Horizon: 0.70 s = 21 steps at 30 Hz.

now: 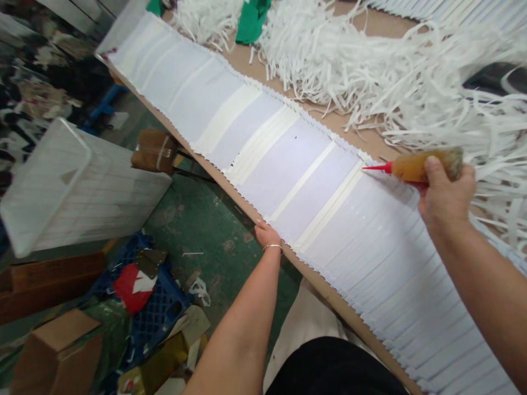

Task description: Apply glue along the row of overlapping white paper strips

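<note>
Amber squeeze bottle with red nozzle (424, 167) in tight, narrow grip of right hand (447, 197), long axis across white slit-paper sheet (313, 203), tip just over sheet; left hand (267, 233) open, farther off, on brown board edge (234, 202) below sheet

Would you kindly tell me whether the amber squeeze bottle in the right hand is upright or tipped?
Tipped: the amber squeeze bottle lies nearly level in the right hand, its red nozzle pointing sideways.

No readable text, labels, numbers, signs anywhere
</note>
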### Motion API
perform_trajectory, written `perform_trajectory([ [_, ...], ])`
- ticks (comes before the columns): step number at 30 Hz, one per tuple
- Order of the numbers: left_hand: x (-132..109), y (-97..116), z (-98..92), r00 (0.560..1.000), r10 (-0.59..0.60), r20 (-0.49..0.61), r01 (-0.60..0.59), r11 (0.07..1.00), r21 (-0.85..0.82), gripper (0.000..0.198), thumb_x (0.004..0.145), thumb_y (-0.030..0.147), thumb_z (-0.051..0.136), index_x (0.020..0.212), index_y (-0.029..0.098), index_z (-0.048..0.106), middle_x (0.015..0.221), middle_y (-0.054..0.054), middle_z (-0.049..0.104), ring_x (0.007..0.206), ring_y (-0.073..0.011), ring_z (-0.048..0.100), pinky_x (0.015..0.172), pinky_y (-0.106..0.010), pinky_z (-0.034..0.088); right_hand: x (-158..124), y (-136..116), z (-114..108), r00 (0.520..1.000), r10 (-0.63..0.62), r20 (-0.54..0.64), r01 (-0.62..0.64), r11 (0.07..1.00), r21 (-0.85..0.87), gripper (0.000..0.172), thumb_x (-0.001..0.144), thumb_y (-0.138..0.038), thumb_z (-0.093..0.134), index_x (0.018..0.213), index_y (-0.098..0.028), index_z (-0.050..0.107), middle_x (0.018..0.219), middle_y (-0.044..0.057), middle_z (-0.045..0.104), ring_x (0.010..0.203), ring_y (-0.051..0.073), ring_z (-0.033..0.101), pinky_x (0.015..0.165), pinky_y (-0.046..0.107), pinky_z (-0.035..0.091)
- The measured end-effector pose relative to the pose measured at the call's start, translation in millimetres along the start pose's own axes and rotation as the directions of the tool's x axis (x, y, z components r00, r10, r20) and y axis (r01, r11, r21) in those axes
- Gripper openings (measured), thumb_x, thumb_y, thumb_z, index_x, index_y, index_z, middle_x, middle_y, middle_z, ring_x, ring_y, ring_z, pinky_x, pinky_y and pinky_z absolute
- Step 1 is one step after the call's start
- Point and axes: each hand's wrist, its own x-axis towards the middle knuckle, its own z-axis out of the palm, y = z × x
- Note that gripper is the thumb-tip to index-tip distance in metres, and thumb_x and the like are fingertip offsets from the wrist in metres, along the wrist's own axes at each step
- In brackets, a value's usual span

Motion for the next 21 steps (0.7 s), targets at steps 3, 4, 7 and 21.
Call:
perform_trajectory([
  [3, 0.3, 1.0, 0.3, 1.0, -0.003, -0.005, 0.003, 1.0, -0.009, 0.056, 0.1, 0.042, 0.022, 0.103, 0.006, 0.064, 0.107, -0.024, 0.068, 0.099, -0.0277, 0.066, 0.079, -0.034, 0.046, 14.5, 7.5, 7.0, 1.0, 0.006, -0.008, -0.006, 1.0, 0.0, 0.047, 0.065, -0.024, 0.079, 0.099, -0.02, 0.045, 0.11, 0.008, 0.059, 0.084, 0.021, 0.064, 0.06, 0.039, 0.057],
  [4, 0.6, 0.9, 0.4, 1.0, -0.003, -0.007, 0.003, 1.0, -0.011, 0.056, 0.1, 0.042, 0.022, 0.105, 0.006, 0.064, 0.108, -0.024, 0.067, 0.099, -0.0278, 0.066, 0.079, -0.034, 0.046, 16.7, 8.9, 9.6, 1.0, 0.018, -0.002, -0.018, 1.0, 0.003, 0.047, 0.066, -0.024, 0.078, 0.099, -0.02, 0.046, 0.11, 0.008, 0.059, 0.084, 0.021, 0.065, 0.06, 0.039, 0.057],
  [7, 1.7, 0.0, 0.8, 1.0, -0.005, -0.005, 0.005, 1.0, -0.016, 0.057, 0.1, 0.043, 0.022, 0.107, 0.005, 0.063, 0.109, -0.024, 0.067, 0.099, -0.0283, 0.066, 0.078, -0.034, 0.045, 21.6, 13.4, 15.6, 0.999, 0.053, 0.007, -0.053, 0.999, 0.003, 0.046, 0.067, -0.023, 0.078, 0.1, -0.019, 0.046, 0.11, 0.008, 0.06, 0.083, 0.021, 0.065, 0.063, 0.04, 0.057],
  [21, 2.0, -1.5, -0.1, 1.0, -0.005, 0.016, 0.005, 1.0, -0.02, 0.055, 0.1, 0.042, 0.021, 0.103, 0.007, 0.063, 0.107, -0.023, 0.068, 0.098, -0.0271, 0.065, 0.08, -0.034, 0.044, -32.9, 6.6, 12.5, 0.985, 0.153, 0.077, -0.151, 0.988, -0.034, 0.049, 0.066, -0.03, 0.082, 0.102, -0.018, 0.051, 0.099, 0.005, 0.057, 0.08, 0.018, 0.061, 0.067, 0.039, 0.06],
])
